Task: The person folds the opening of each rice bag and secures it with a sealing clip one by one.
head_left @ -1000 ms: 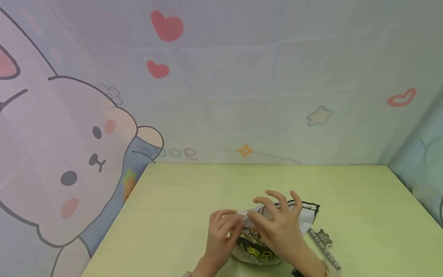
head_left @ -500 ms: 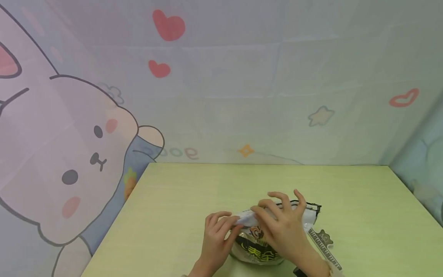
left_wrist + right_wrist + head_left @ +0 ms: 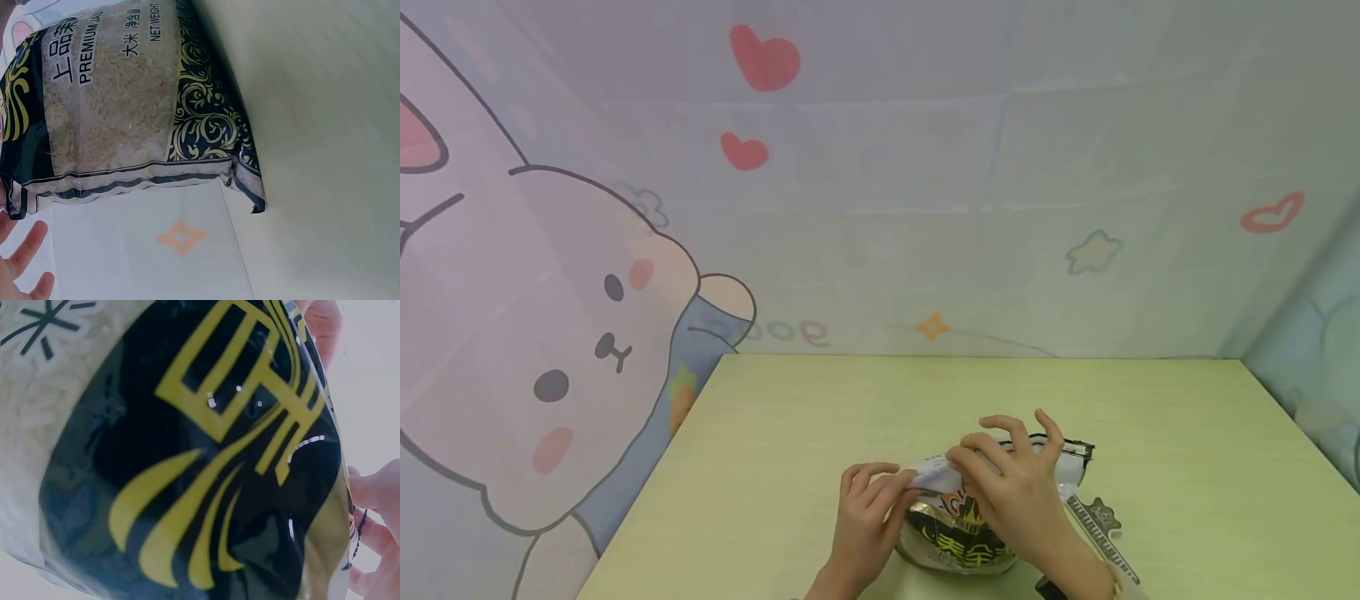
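A bag of rice (image 3: 955, 533), with a black and yellow label and a white top, stands near the front of the table in the head view. My left hand (image 3: 867, 523) pinches the left end of the white top between thumb and fingers. Farther right along the same edge, my right hand (image 3: 1018, 492) pinches it, its outer fingers raised and spread. The left wrist view shows rice through the clear part of the bag (image 3: 119, 119). In the right wrist view the label of the bag (image 3: 187, 475) fills most of the picture.
Right of the bag lies a flat strip (image 3: 1102, 537) with ruler-like marks and a bear-shaped tab. A small dark object (image 3: 1048, 588) shows partly beneath the right forearm. Behind the pale table (image 3: 775, 433) hangs a printed cloth (image 3: 880, 208).
My left hand has shifted a little left and down along the bag's top, and my right hand slightly right. More of the white edge shows between them.
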`<state>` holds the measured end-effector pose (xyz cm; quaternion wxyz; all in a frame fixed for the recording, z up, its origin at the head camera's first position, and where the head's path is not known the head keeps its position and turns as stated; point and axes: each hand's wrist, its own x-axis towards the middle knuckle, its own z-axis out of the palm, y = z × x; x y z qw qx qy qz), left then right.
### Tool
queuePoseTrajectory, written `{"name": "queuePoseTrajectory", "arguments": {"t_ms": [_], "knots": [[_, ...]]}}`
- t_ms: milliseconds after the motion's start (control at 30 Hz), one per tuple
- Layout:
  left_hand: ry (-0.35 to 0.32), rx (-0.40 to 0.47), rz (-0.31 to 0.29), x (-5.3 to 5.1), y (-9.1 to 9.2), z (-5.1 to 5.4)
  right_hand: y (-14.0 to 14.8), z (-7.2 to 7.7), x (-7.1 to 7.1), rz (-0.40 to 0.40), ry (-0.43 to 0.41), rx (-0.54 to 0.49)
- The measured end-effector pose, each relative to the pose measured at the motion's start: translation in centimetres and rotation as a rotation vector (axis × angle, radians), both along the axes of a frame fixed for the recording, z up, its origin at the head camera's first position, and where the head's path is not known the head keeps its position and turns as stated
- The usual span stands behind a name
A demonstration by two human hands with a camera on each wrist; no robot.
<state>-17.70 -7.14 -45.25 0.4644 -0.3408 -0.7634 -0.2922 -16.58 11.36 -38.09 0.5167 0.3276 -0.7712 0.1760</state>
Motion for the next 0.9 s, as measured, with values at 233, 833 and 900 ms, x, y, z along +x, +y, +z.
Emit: {"name": "queuePoseTrajectory", "arguments": {"t_ms": [233, 833, 900], "knots": [[0.002, -0.014, 0.014, -0.02, -0.08, -0.01, 0.00, -0.09, -0.24, 0.008, 0.013, -0.019], [0.135, -0.068, 0.048, -0.34, -0.67, -0.27, 0.26, -0.35, -0.17, 0.042, 0.026, -0.047], [0.148, -0.076, 0.044, -0.40, -0.74, -0.17, 0.33, -0.36, -0.13, 0.038, 0.024, -0.046]]}}
